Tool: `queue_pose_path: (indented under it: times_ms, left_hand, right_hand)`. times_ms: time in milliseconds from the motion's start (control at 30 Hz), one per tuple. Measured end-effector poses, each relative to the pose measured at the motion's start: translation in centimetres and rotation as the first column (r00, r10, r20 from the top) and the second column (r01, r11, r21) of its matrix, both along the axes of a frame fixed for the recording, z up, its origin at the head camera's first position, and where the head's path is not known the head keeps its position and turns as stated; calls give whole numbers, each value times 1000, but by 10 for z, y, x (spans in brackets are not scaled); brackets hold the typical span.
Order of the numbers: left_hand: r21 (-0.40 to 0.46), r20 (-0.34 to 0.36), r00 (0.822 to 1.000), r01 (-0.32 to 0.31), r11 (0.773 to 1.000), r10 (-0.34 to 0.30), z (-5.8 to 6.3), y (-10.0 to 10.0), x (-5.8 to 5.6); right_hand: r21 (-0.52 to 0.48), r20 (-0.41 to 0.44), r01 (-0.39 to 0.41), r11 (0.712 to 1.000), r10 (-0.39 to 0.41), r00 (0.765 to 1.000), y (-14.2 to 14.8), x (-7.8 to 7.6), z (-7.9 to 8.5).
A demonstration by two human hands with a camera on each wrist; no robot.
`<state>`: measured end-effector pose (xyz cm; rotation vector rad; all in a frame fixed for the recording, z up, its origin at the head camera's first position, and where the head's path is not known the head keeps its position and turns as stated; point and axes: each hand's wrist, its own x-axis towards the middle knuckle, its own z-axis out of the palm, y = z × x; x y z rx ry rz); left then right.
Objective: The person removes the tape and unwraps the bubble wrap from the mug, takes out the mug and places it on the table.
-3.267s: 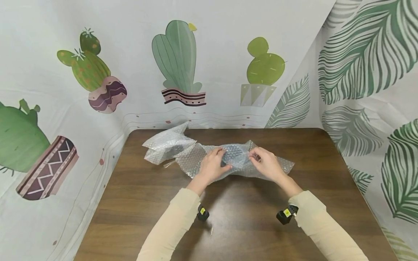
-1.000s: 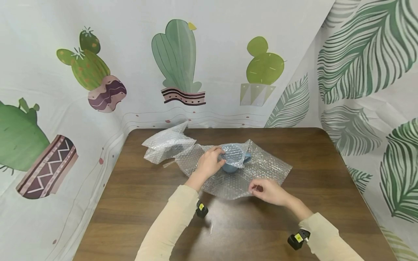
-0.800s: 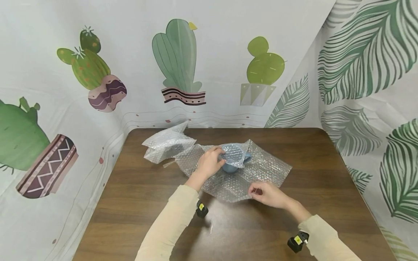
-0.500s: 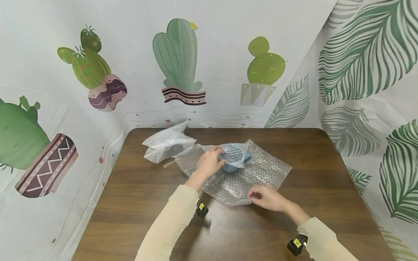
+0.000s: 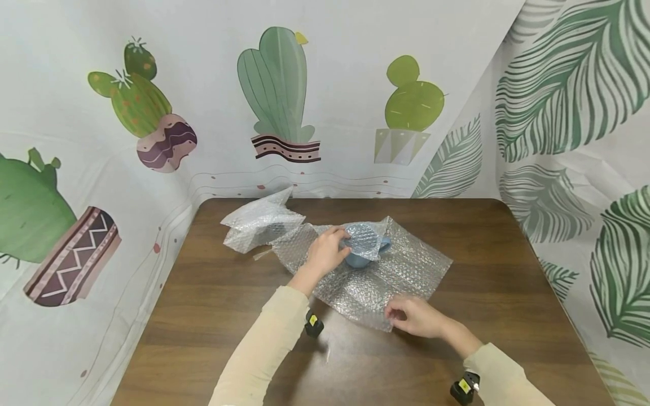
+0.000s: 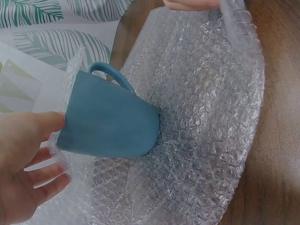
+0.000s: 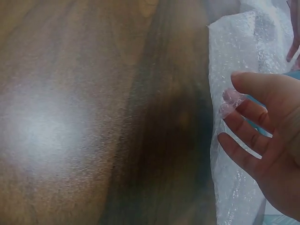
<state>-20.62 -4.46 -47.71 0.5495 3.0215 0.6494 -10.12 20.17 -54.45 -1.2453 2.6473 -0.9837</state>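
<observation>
Gripping the mug (image 6: 112, 117), its top covered but side yet bare, is the left hand (image 5: 325, 251); the right hand (image 5: 416, 317) pinches wrap (image 5: 350, 293).

Place: indoor tabletop setup, room type unclear | wood-grain table (image 5: 376, 372) | cactus-print cloth (image 5: 345, 84) | leaf-print cloth (image 5: 569, 101)

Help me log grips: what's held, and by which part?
Left hand: blue mug, by its rim. Right hand touches the bubble wrap near its edge; pinch unclear.

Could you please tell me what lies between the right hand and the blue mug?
In the head view, spread bubble wrap lies between the right hand and the blue mug.
</observation>
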Motion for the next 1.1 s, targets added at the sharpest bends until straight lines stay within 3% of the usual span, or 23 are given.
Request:
queue_pose_path:
  times_ms: [300, 533, 667, 833, 1100]
  left_hand:
    - [-4, 4, 1000, -4, 1000, 4, 0, 0, 0]
    - [1, 8, 1000, -1, 1000, 1, 0, 0, -1]
    - [-1, 5, 1000, -4, 1000, 4, 0, 0, -1]
    - [1, 2, 1000, -5, 1000, 5, 0, 0, -1]
    - [4, 15, 1000, -3, 1000, 3, 0, 0, 0]
  right_hand:
    - [83, 77, -44, 996, 38, 996, 1, 6, 2]
    - [169, 75, -86, 982, 75, 994, 2, 9, 5]
    - [195, 113, -78, 978, 56, 992, 1, 11, 8]
    - [188, 140, -47, 981, 21, 990, 0, 9, 9]
    - [107, 103, 23, 994, -35, 994, -1, 0, 15]
